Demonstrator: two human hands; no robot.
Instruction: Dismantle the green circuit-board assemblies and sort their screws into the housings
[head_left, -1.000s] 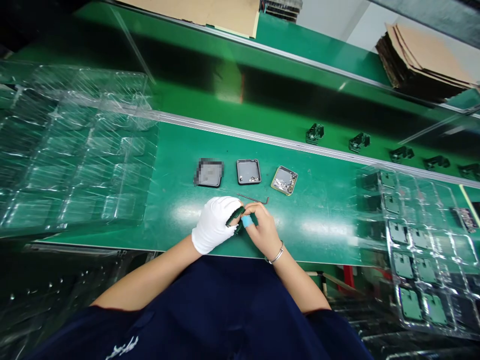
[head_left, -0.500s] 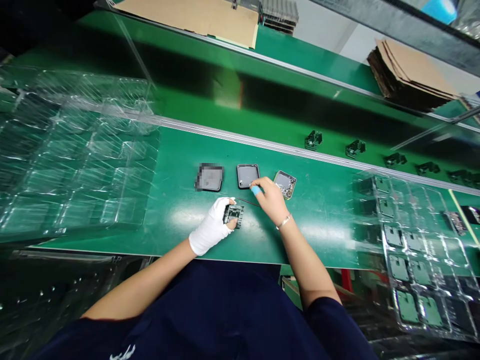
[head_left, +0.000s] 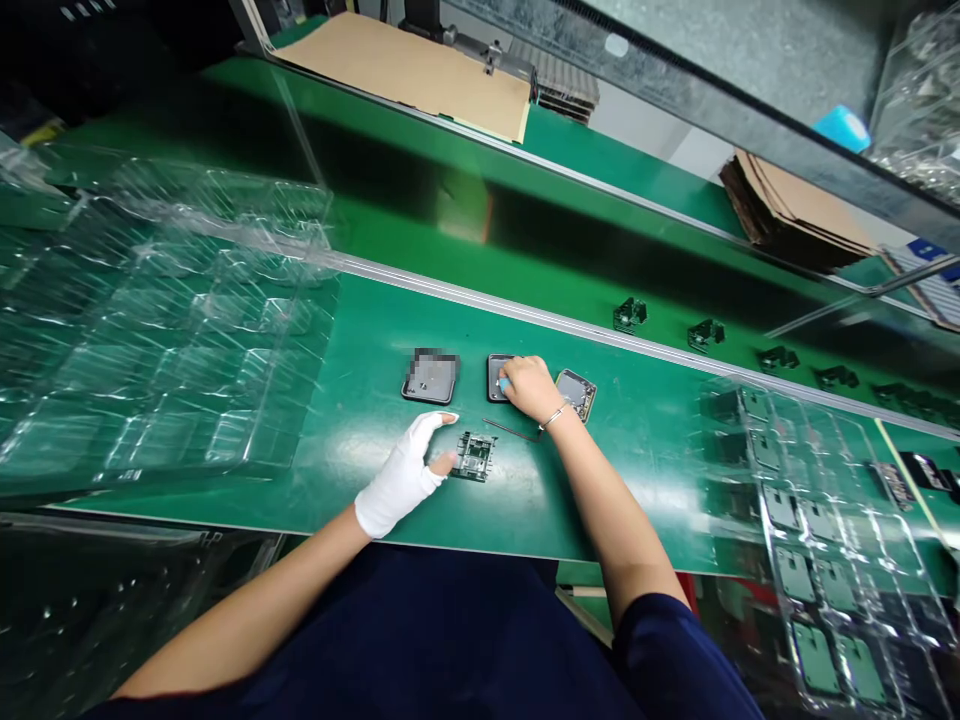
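My left hand (head_left: 401, 475), in a white glove with bare fingertips, is open beside a green circuit board (head_left: 476, 445). The thumb tip is close to the board's left edge; whether it touches I cannot tell. The board lies flat on the green bench. My right hand (head_left: 531, 387), with a blue finger wrap, reaches into a dark square housing (head_left: 492, 387). Its fingers are pinched together, and what they hold is hidden. A thin dark tool (head_left: 506, 428) lies below the right wrist. Another dark housing (head_left: 429, 385) sits to the left, and a housing with parts inside (head_left: 577, 388) to the right.
Clear plastic trays (head_left: 187, 350) are stacked at the left. At the right, another clear tray (head_left: 825, 520) holds several green boards. Small board assemblies (head_left: 630, 314) stand in a row behind the metal rail (head_left: 465, 293). Cardboard sheets (head_left: 795, 210) lie on the upper shelf.
My left hand has let go of the circuit board, leaving it on the bench, and opened. My right hand has moved over the middle housing, its fingers now inside. The camera view has shifted slightly.
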